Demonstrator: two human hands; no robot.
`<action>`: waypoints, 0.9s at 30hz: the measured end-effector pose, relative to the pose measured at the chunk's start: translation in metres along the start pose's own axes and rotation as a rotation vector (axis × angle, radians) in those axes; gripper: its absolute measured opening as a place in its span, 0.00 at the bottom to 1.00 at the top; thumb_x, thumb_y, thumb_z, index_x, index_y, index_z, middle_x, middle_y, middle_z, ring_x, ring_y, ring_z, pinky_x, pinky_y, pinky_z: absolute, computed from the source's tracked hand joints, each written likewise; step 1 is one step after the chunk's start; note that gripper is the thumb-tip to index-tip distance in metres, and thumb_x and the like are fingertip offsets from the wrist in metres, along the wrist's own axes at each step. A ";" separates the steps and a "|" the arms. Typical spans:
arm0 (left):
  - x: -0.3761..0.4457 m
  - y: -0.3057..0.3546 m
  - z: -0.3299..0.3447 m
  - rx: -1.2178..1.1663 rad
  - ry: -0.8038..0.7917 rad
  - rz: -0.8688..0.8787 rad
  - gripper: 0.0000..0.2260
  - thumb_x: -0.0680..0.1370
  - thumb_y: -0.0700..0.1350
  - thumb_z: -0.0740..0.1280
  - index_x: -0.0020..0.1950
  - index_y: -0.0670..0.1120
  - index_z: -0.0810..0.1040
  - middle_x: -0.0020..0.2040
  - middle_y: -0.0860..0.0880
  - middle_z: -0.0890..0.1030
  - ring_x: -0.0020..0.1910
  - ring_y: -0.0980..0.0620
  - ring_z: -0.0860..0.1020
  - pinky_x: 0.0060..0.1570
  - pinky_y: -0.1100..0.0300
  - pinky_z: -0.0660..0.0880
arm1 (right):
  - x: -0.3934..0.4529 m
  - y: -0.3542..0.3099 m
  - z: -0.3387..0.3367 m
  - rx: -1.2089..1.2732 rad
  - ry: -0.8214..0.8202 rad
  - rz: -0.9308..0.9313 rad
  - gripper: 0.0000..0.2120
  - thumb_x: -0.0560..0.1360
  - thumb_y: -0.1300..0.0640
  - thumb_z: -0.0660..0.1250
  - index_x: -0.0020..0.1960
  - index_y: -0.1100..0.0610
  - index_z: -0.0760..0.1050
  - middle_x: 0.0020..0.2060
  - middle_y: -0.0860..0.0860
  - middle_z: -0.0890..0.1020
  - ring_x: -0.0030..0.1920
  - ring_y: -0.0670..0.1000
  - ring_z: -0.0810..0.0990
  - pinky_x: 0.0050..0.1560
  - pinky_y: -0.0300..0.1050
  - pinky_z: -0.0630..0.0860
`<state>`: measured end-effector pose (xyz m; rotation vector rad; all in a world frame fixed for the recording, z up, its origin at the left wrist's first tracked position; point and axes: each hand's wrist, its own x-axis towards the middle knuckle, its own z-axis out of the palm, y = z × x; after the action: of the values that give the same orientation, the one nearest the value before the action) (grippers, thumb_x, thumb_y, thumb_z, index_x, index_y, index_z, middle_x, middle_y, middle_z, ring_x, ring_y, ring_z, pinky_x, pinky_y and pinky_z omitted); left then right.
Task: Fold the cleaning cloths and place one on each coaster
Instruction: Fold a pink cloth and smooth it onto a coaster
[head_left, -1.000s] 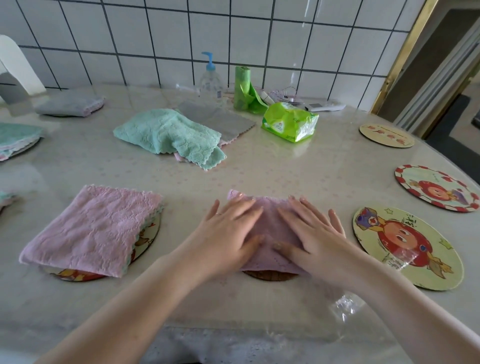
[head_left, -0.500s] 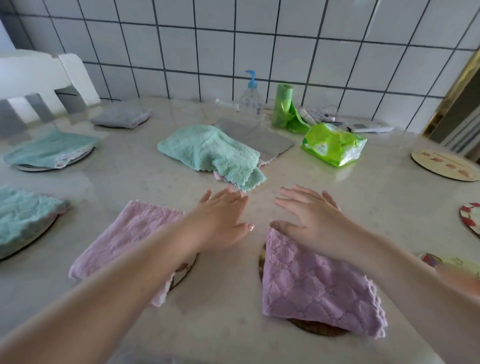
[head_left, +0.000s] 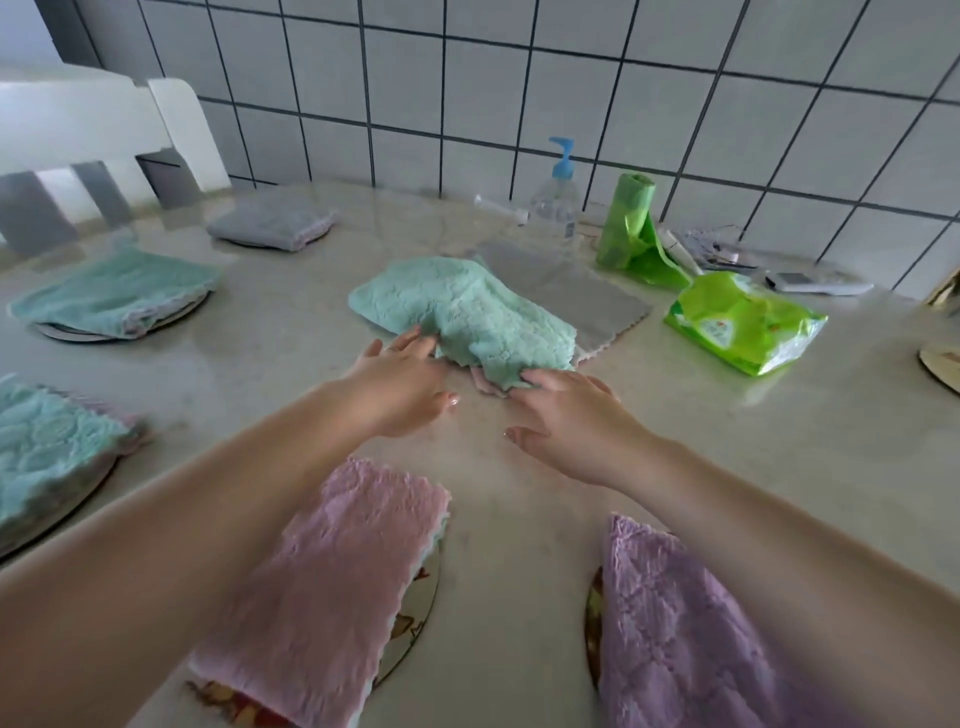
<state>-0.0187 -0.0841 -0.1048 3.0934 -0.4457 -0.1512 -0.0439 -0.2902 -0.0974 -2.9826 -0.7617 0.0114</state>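
Head view: the loose green cloth (head_left: 467, 317) lies rumpled on the table (head_left: 727, 441), and everything else is placed from it. Under its far right side a flat grey cloth (head_left: 571, 291) spreads out, and a bit of pink cloth (head_left: 485, 382) peeks from under its near edge. The left hand (head_left: 402, 387) reaches to the cloth's near left edge, fingers (head_left: 410, 343) straight and slightly spread, tips touching the fabric. The right hand (head_left: 569, 415) is at the cloth's near right corner; its fingers touch that corner, but whether they pinch it I cannot tell.

Nearer the person than the green cloth, a folded pink cloth (head_left: 332, 587) sits on a coaster (head_left: 415, 623), and to its right a folded purple cloth (head_left: 675, 634) covers another coaster (head_left: 592, 623). Left of the green cloth, two folded green cloths (head_left: 114, 296) (head_left: 41, 457) rest on round coasters; beyond them a folded grey cloth (head_left: 270, 223) lies on one too. Right of the green cloth is a green wipes pack (head_left: 743, 322); behind it stand a pump bottle (head_left: 556, 197) and a roll of green bags (head_left: 628, 223) against the tiled wall (head_left: 519, 78).
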 end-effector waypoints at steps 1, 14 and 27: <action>0.002 -0.002 0.001 0.013 0.018 0.012 0.22 0.80 0.57 0.53 0.72 0.50 0.63 0.77 0.45 0.52 0.76 0.47 0.44 0.73 0.42 0.49 | 0.001 0.001 0.000 0.025 0.028 -0.002 0.24 0.75 0.43 0.60 0.68 0.51 0.68 0.67 0.50 0.69 0.68 0.54 0.66 0.68 0.50 0.62; 0.013 -0.010 -0.035 -0.497 0.507 -0.019 0.11 0.76 0.46 0.64 0.57 0.50 0.79 0.60 0.53 0.78 0.59 0.50 0.75 0.55 0.59 0.70 | 0.005 0.018 -0.047 0.317 0.539 0.167 0.17 0.74 0.59 0.64 0.63 0.52 0.76 0.60 0.47 0.79 0.59 0.52 0.75 0.57 0.41 0.67; -0.002 0.031 -0.142 -0.762 0.994 -0.043 0.08 0.73 0.38 0.64 0.49 0.45 0.80 0.44 0.55 0.77 0.44 0.53 0.74 0.38 0.74 0.64 | -0.016 0.006 -0.139 0.482 0.817 -0.014 0.22 0.74 0.64 0.64 0.67 0.54 0.71 0.62 0.46 0.74 0.61 0.42 0.72 0.65 0.36 0.66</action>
<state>-0.0156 -0.1133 0.0373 2.0627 -0.1886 0.9252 -0.0514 -0.3116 0.0403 -2.2118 -0.5528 -0.8295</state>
